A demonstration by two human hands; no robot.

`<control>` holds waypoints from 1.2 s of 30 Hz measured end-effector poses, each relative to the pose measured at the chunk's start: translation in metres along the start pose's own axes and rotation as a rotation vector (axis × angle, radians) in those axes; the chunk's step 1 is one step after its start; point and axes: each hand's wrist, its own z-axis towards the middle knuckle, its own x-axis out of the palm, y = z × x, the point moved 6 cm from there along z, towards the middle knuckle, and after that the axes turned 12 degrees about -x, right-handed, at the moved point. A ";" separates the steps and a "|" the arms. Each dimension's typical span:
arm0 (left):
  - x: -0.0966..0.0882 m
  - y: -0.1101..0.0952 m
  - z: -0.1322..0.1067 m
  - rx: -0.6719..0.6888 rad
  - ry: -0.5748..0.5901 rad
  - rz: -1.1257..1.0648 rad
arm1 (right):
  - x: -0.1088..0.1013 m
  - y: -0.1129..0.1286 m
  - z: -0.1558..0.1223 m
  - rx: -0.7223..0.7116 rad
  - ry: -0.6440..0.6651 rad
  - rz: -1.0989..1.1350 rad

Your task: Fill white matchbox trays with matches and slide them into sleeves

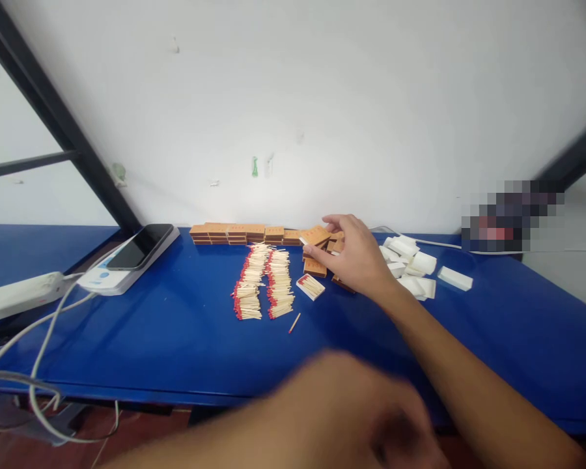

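Evidently the work is partway along on the blue table point(176, 345). Across the near edge, the left hand point(405, 417) is blurred, and I cannot tell whether its fingers are apart or together. Behind, the right hand point(325, 238) pinches an orange matchbox point(316, 233) between thumb and finger, above other boxes. Along the wall a row of orange boxes point(229, 233) stands neatly stacked, seemingly done. Left over, I judge, are two long bands of loose matches point(280, 286) and the white trays point(420, 264) heaped to the right, apparently unfilled. One small tray point(310, 286) holds matches but has no sleeve. A single match point(294, 323) lies apart. Smallest is the print: marks on the box tops, illegible; no brand readable.
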 end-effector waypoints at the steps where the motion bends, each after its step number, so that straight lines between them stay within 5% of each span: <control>1: -0.038 -0.012 -0.006 -0.010 -0.172 0.062 | 0.002 -0.001 -0.002 0.056 -0.013 0.082; 3: -0.113 -0.037 -0.022 -0.015 -0.739 0.517 | 0.012 -0.003 -0.007 0.204 0.002 0.276; 4: -0.138 -0.049 -0.028 0.028 -0.927 0.742 | 0.018 -0.003 -0.010 0.274 0.023 0.368; 6: -0.166 -0.057 -0.029 0.101 -1.101 1.091 | 0.029 0.000 -0.015 0.361 0.064 0.511; 9: -0.179 -0.043 -0.015 0.143 -1.021 1.340 | 0.040 0.011 -0.021 0.395 0.092 0.678; 12: -0.179 -0.032 -0.009 0.178 -0.951 1.350 | 0.044 0.020 -0.025 0.407 0.071 0.812; 15: -0.187 -0.034 -0.016 0.195 -0.982 1.099 | 0.046 0.028 -0.027 0.397 0.081 0.882; 21: -0.193 -0.033 -0.021 0.170 -0.865 0.694 | 0.043 0.037 -0.026 0.338 0.068 0.917; 25: -0.200 -0.024 -0.026 0.142 -0.986 0.619 | 0.038 0.037 -0.024 0.294 0.070 0.793; 30: -0.220 -0.010 -0.026 0.095 -0.952 0.542 | 0.028 0.024 -0.021 0.178 0.089 0.423; 33: -0.238 -0.003 -0.026 0.069 -0.932 0.502 | 0.025 0.015 -0.021 0.089 0.343 -0.011; 36: -0.250 0.001 -0.027 0.058 -0.935 0.543 | 0.027 0.009 -0.027 0.094 0.622 -0.202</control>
